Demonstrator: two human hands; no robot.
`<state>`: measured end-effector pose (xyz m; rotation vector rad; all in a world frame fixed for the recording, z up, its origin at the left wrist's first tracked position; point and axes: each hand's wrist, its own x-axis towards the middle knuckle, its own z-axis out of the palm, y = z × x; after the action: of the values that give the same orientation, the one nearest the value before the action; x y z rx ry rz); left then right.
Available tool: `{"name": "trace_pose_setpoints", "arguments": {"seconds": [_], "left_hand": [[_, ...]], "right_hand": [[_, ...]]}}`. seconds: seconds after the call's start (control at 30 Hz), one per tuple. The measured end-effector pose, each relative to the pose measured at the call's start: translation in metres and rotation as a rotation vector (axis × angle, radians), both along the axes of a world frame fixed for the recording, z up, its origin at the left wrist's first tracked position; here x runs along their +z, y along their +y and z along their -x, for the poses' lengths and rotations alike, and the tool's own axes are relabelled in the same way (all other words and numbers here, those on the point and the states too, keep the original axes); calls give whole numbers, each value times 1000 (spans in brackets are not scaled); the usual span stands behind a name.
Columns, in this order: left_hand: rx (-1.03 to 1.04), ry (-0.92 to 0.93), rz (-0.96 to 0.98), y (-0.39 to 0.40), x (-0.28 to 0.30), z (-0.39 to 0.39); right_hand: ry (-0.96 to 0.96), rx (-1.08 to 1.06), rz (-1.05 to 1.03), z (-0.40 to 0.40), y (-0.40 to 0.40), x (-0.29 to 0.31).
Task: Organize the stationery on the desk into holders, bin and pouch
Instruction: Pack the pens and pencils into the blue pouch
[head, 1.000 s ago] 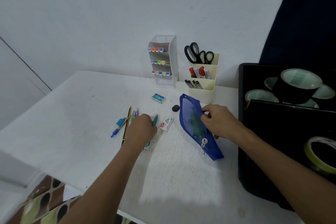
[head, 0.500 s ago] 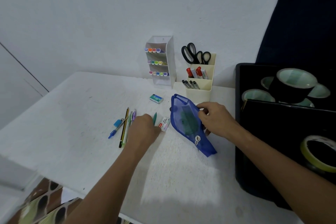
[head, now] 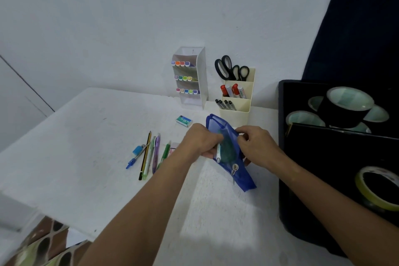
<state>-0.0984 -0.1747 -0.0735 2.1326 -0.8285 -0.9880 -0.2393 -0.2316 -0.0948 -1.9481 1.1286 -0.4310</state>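
A blue mesh pouch [head: 235, 170] stands tilted on its edge in the middle of the white desk [head: 86, 136], its mouth open. My right hand [head: 255, 147] pinches the pouch's right lip. My left hand [head: 200, 141] grips a white pen [head: 218, 153] at the pouch's opening. Left of the hands lie several pens and pencils [head: 151, 153], a blue sharpener [head: 137, 149], a green pen [head: 164, 154] and a partly hidden eraser [head: 172, 150]. A small teal box [head: 184, 121] lies behind them.
A white marker rack [head: 194, 77] and a cream holder [head: 236, 101] with scissors [head: 228, 69] and markers stand at the wall. A black bin [head: 282, 157] with tape rolls [head: 345, 106] fills the right side. The desk's front-left edge drops to patterned floor.
My left hand lifted a white pen from the desk and carried it right to the pouch's mouth. The pouch stayed held up by my right hand.
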Motion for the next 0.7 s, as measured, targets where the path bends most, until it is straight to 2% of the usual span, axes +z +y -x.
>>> {"name": "trace_pose_setpoints", "arguments": {"seconds": [0.23,0.43,0.6,0.7], "left_hand": [[20,69,37,-10,-14,6],[3,104,112,0,-3,-5],[44,-80,143,16,2,-34],[85,-269,52,28,-4,-64]], "right_hand": [[-16,4,-6,0,0,0],[3,13,10,0,0,1],[25,35,-17,-1,2,2],[11,43,-43,-2,3,1]]}}
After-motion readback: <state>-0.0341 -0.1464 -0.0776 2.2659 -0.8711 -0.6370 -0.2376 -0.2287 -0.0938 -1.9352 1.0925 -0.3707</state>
